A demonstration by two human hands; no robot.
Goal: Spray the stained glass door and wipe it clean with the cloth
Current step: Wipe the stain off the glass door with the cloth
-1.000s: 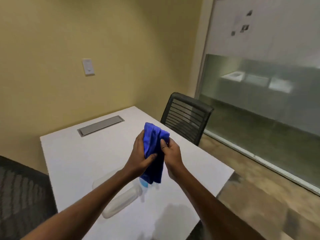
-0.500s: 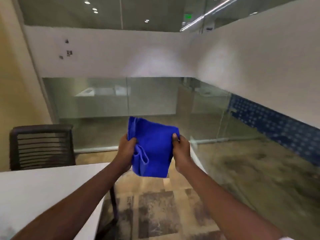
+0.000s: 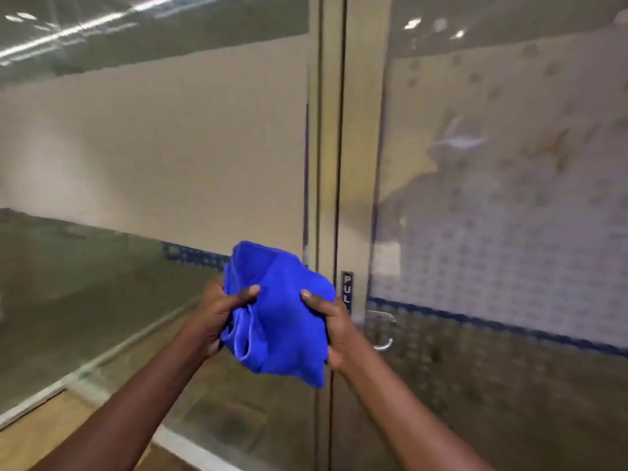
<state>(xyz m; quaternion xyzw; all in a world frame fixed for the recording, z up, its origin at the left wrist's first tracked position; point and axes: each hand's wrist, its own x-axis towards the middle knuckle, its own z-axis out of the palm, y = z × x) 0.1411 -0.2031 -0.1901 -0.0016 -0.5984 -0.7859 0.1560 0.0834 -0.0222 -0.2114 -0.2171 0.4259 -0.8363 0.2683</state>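
A crumpled blue cloth [image 3: 278, 321] hangs in front of me at chest height. My left hand [image 3: 222, 312] grips its left edge and my right hand [image 3: 331, 326] grips its right edge. Straight ahead on the right stands the glass door [image 3: 492, 205], with smears and spots on its frosted band. Its metal frame [image 3: 334, 164] carries a small PULL label [image 3: 347, 290], and a curved metal handle [image 3: 384, 329] shows just right of my right hand. The cloth is held short of the glass. No spray bottle is in view.
A fixed glass wall panel [image 3: 153, 147] with a frosted band fills the left side, its floor track [image 3: 68, 382] running along the wooden floor [image 3: 40, 436]. A reflection of a person shows in the door glass.
The view has swung right from the table and chair to the glass door, now close. Both hands still hold the cloth, which is more bunched than half a second ago.
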